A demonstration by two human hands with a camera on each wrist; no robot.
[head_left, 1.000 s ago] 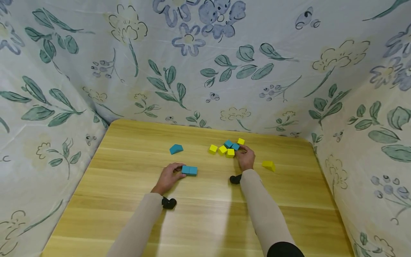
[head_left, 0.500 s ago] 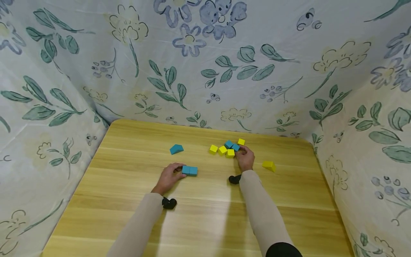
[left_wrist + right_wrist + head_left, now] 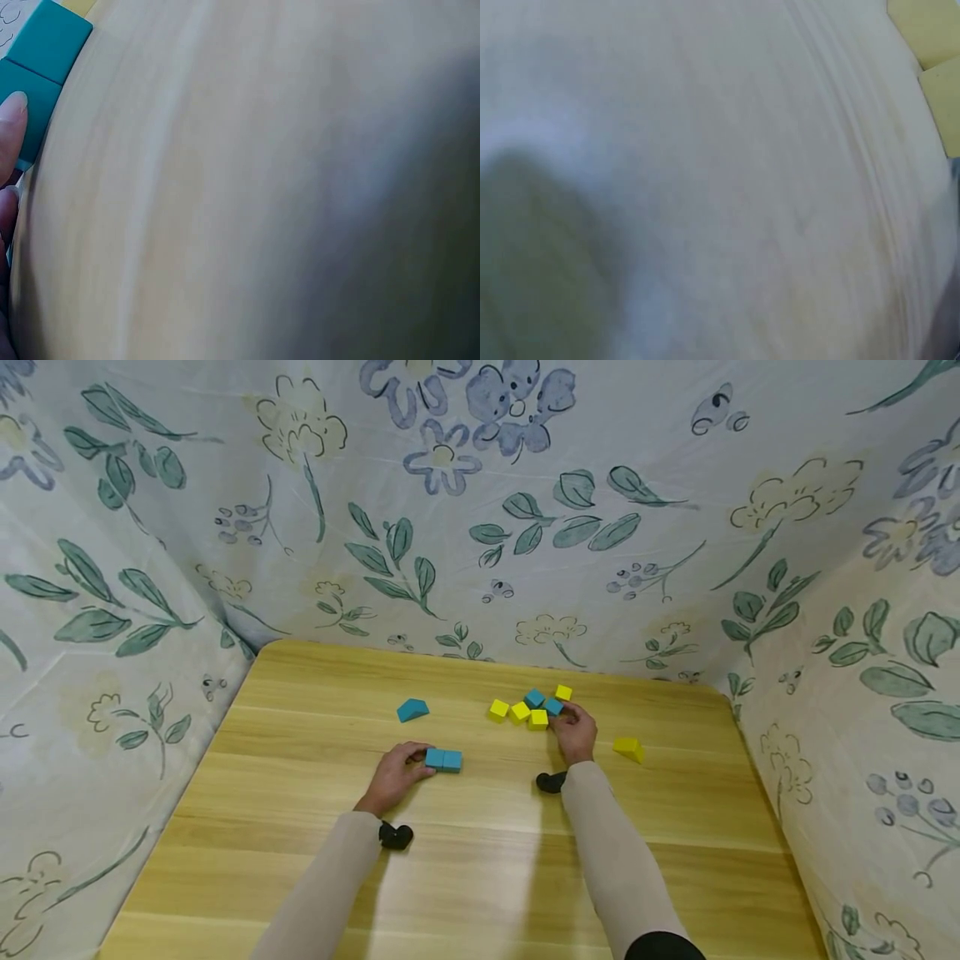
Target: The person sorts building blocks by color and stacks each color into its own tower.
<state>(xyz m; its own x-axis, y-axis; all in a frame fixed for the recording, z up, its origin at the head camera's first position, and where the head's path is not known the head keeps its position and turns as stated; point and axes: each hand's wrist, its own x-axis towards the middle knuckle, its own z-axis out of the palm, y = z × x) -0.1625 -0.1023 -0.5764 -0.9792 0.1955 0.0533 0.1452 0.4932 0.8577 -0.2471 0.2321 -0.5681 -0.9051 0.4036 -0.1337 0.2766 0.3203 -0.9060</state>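
Two blue cubes stand side by side near the table's middle. My left hand holds the left blue cube between thumb and fingers; the right blue cube touches it. In the left wrist view a thumb lies against the nearer blue cube. Farther back, my right hand pinches another blue cube at the edge of a cluster. The fingertips there are partly hidden. A further blue cube sits just left of it, with yellow cubes around.
A blue wedge-like block lies at the back left of the wooden table. Right of my right hand lies a yellow wedge-like block. Floral cloth hangs behind the table and along both sides.
My right hand has shifted very slightly to the right, and the blue cube in it has moved a little away from its blue neighbour. The left hand stays in place.
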